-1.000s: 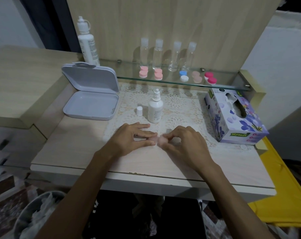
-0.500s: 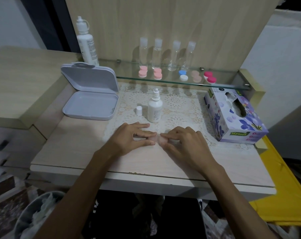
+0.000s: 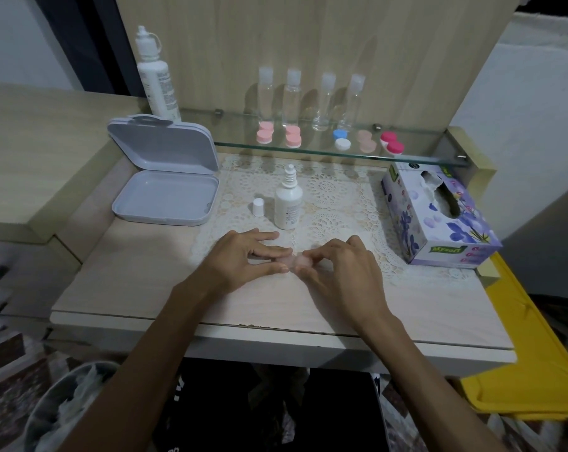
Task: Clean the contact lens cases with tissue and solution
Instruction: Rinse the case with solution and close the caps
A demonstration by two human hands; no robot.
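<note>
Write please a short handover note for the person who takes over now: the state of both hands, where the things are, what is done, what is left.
Left hand: fingers straight, steadying a small pale pink lens case on the table.
Right hand: fingers curled, pinching the same case.
Small solution bottle stands open behind the hands, its cap beside it.
Tissue box sits to the right.
Five more cases wait on the glass shelf.
Done: bottle opened, one case brought down.
Left: whether this case is wiped cannot be told; the shelf cases remain.

Pale pink lens case [image 3: 296,261] on the table, small solution bottle [image 3: 287,203] uncapped behind.
</note>
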